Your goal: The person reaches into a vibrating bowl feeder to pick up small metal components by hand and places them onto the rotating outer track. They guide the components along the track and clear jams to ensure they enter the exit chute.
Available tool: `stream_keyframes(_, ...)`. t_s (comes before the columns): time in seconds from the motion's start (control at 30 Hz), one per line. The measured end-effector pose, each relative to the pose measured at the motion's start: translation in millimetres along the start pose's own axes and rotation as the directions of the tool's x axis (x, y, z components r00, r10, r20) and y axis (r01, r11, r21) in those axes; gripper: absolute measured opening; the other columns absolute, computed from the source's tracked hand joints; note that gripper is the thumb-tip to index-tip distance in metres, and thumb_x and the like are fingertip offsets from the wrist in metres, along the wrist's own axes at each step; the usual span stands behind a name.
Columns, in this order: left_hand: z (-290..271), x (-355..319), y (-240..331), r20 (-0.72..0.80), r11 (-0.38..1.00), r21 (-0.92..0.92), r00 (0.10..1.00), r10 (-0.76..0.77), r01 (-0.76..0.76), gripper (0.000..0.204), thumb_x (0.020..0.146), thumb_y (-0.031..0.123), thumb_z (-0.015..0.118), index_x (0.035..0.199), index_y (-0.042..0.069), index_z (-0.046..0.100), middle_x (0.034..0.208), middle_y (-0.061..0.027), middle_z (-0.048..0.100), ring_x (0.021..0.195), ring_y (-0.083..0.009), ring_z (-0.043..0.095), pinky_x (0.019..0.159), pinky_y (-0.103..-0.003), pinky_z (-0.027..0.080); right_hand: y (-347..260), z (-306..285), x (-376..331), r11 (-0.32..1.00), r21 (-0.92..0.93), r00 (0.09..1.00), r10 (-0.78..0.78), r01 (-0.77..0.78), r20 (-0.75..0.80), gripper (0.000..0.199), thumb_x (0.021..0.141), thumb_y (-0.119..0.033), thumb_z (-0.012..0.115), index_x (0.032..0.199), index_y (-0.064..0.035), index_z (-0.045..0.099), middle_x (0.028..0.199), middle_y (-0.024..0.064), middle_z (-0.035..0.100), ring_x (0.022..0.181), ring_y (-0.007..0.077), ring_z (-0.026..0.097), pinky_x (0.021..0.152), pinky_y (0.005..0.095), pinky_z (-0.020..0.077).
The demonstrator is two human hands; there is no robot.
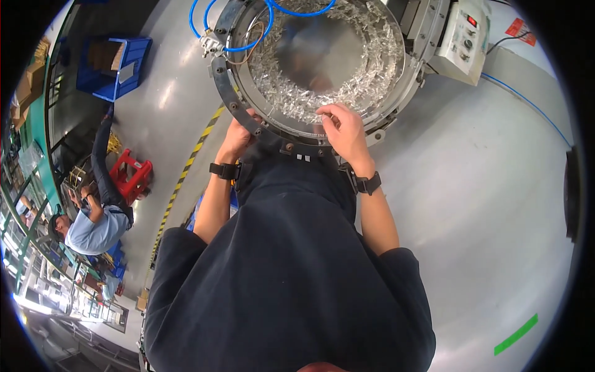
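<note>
A round metal feeder bowl (310, 131) stands before me, ringed by a dark bolted rim (273, 137). Many small shiny metal pieces (279, 99) lie in a band around its smooth middle (319, 53). My left hand (237, 135) is at the bowl's near left side, its fingers curled at the dark rim and partly hidden by it. Over the near right edge, my right hand (347, 132) has its thumb and forefinger drawn together beside the metal pieces. Whatever lies between those fingertips is too small to make out.
Blue air tubes (271, 25) loop over the bowl's far left. A white control box (462, 40) adjoins its right. Leftward are a yellow-black floor stripe (186, 170), a blue bin (114, 65), a red stool (131, 177) and a co-worker (99, 226) at a bench.
</note>
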State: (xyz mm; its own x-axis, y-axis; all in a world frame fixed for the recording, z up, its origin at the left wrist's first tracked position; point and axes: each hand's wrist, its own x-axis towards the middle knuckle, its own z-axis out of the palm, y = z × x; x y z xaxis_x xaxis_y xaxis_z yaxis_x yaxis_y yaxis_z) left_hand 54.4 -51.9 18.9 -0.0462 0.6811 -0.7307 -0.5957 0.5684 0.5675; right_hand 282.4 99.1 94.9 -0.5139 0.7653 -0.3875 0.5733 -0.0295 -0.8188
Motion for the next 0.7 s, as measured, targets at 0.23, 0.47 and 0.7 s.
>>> stream_keyframes(0.23,18.6,-1.0,9.3,-0.101,0.976,0.212,0.993,0.068,-0.045,0.011,0.082,0.008,0.063,0.092,0.005,0.058,0.069,0.0074,0.045,0.057,-0.0057,0.043,0.048,-0.024,0.032,1.7,15.4,2.1,0.998,-0.04,0.998,-0.049,0.051,0.05,0.012,0.086,-0.003,0.059,0.096,-0.0005,0.067,0.081,0.0096,0.062,0.064,0.0171,0.06,0.061,0.0294,0.0471)
stream_keyframes(0.47,-23.8,28.1,-33.4,0.227,0.804,0.5,0.944,0.237,-0.323,0.014,0.08,0.003,0.064,0.093,-0.001,0.064,0.078,0.0013,0.056,0.068,-0.0094,0.05,0.056,-0.026,0.039,-12.8,20.3,13.9,0.998,-0.058,0.999,0.01,-0.008,0.033,0.013,0.083,-0.006,0.06,0.094,-0.0039,0.067,0.081,0.0103,0.063,0.067,0.0245,0.061,0.064,0.0345,0.0487)
stream_keyframes(0.7,-19.4,26.4,-17.9,0.265,0.822,0.48,0.944,0.199,-0.307,0.016,0.08,0.004,0.063,0.094,0.0,0.068,0.076,-0.0003,0.06,0.066,-0.0105,0.053,0.057,-0.027,0.042,-24.5,39.1,35.1,0.993,-0.116,0.998,0.01,-0.003,0.061,0.02,0.082,-0.006,0.062,0.101,-0.0031,0.066,0.085,0.0107,0.063,0.068,0.0211,0.061,0.066,0.0326,0.0501)
